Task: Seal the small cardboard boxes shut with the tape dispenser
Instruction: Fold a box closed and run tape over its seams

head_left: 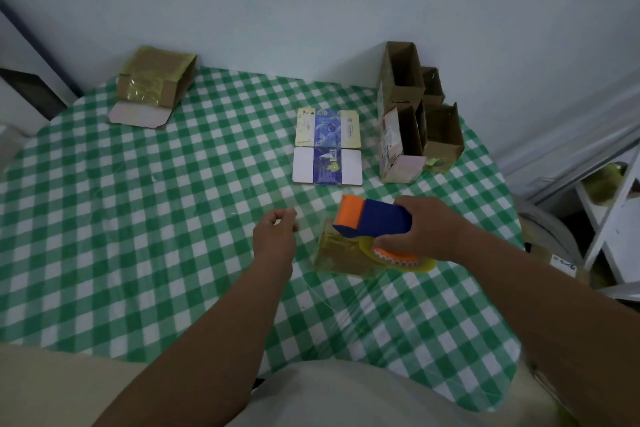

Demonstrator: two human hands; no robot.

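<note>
Checked table (138, 218) bears cardboard boxes (415, 121), flattened carton (327, 147).

One tape dispenser (375, 218); one flattened blue box (327, 148); one taped brown box (154, 81); cluster of open boxes (417, 114), count unclear.

Blue-and-orange tape dispenser (372, 218) tilted above a tape-wrapped small box (341, 255); open brown boxes (412, 114) stand far right.
</note>
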